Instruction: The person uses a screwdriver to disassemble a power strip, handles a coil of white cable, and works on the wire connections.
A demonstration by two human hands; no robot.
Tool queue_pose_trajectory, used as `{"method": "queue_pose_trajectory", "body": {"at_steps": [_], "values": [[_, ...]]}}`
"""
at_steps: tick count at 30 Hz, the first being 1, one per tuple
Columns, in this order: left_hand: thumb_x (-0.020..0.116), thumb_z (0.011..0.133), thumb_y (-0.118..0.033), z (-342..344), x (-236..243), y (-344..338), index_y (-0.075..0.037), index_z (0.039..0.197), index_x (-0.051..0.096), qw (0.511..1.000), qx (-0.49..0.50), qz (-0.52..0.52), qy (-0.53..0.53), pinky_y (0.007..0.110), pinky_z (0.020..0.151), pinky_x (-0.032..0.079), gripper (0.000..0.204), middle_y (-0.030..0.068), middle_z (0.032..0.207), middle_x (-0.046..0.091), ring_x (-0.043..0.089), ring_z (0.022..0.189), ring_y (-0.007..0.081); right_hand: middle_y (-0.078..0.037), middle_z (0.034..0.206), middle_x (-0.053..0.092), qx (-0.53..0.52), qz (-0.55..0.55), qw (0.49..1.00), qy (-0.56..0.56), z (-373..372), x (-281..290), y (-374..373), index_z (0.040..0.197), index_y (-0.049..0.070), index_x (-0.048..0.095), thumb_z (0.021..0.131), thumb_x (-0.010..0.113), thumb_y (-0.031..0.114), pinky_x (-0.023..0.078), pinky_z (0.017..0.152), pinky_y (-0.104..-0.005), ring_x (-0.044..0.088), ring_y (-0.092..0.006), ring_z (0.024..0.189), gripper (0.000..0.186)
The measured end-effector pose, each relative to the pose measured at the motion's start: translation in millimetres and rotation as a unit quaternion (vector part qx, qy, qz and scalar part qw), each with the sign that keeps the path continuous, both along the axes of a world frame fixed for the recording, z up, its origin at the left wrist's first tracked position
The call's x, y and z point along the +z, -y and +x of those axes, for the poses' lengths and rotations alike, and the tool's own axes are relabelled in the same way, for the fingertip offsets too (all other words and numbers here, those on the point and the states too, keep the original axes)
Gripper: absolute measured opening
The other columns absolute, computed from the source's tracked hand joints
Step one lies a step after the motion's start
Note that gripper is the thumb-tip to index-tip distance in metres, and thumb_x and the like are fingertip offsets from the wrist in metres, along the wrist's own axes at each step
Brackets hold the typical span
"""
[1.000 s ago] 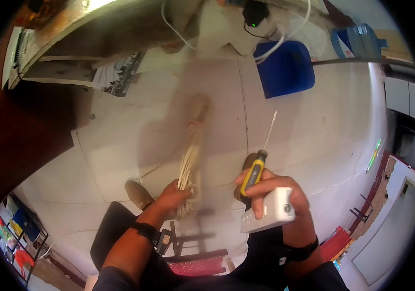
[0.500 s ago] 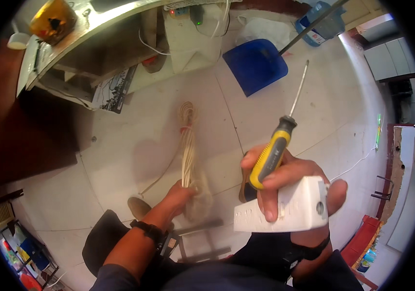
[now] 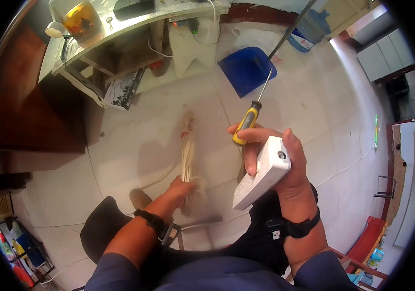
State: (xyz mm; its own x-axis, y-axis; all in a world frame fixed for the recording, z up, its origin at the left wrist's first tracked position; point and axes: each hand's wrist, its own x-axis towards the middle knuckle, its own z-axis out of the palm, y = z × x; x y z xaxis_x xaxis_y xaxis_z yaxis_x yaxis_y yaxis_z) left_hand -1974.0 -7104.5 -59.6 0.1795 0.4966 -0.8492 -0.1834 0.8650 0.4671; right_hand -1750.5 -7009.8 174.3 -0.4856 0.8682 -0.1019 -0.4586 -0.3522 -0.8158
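My left hand [image 3: 180, 189] is closed around the lower part of a coiled bundle of off-white cable [image 3: 187, 157], tied with a red band near its far end. A loose length of cable runs from it toward the floor near my shoe. My right hand [image 3: 292, 169] grips a white power strip [image 3: 263, 177], its end with a round hole turned up toward me. Between the fingers of the same hand sits a yellow and grey screwdriver [image 3: 249, 121], its long shaft pointing away over the floor. The palm side of the right hand is partly hidden by the strip.
A blue dustpan [image 3: 246, 70] with a long handle lies ahead, beside a large water bottle [image 3: 309, 31]. At the far left stands a worktable [image 3: 139, 30] with an amber container [image 3: 81, 20] on it. A red bench [image 3: 365, 245] is at the right.
My right hand has moved left and tilted the power strip more steeply, with the screwdriver shifting left too. My left hand still holds the cable bundle. The view has shifted slightly.
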Motion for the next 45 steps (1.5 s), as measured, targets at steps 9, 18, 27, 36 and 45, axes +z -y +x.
{"method": "queue_pose_trajectory", "body": {"at_steps": [9,18,27,36,45], "values": [[0.07,0.079,-0.005,5.1,-33.6,9.2,0.011,0.125,0.042,0.999,0.012,-0.038,-0.031,0.04,0.067,0.058,0.056,0.0208,0.101,0.062,0.068,0.081,0.0285,-0.019,0.123,0.064,0.01,0.043,0.998,0.046,-0.7,-4.1,-15.4,0.121,-0.01,0.062,0.095,0.043,0.053,0.049,0.064,-0.0228,0.062,-0.0126,0.068,0.071],[0.077,0.081,-0.021,1.0,-30.1,7.2,0.006,0.132,0.041,0.974,0.134,-0.048,-0.179,0.038,0.068,0.057,0.068,0.0207,0.112,0.058,0.065,0.083,0.0243,-0.017,0.119,0.065,-0.006,0.015,0.998,0.053,-7.1,-7.0,-15.7,0.119,-0.009,0.064,0.095,0.045,0.056,0.047,0.063,-0.022,0.061,-0.0117,0.066,0.072],[0.067,0.089,-0.016,-20.6,-11.5,-19.2,-0.001,0.12,0.051,0.917,0.274,0.047,-0.285,0.034,0.071,0.051,0.038,0.0104,0.098,0.054,0.056,0.084,0.0185,-0.015,0.112,0.065,0.005,0.026,0.998,0.06,-2.2,-6.4,-16.5,0.121,-0.009,0.063,0.095,0.044,0.054,0.047,0.061,-0.0229,0.061,-0.0121,0.064,0.071],[0.062,0.081,-0.001,-60.0,-44.7,-24.8,-0.002,0.096,0.056,0.816,0.113,0.301,-0.481,0.039,0.082,0.045,0.016,0.0139,0.1,0.055,0.055,0.094,0.0282,-0.019,0.127,0.061,-0.011,0.029,0.999,0.024,0.9,-4.3,-16.0,0.122,-0.01,0.061,0.096,0.043,0.052,0.05,0.062,-0.025,0.063,-0.0129,0.064,0.07],[0.063,0.08,-0.004,-82.4,-9.3,-49.9,-0.002,0.091,0.055,0.773,0.087,0.32,-0.541,0.039,0.083,0.045,0.014,0.0141,0.096,0.055,0.055,0.089,0.0313,-0.018,0.124,0.064,-0.031,0.057,0.998,0.021,2.9,-3.6,-16.7,0.121,-0.01,0.062,0.098,0.043,0.05,0.048,0.06,-0.0238,0.062,-0.012,0.062,0.067]]}}
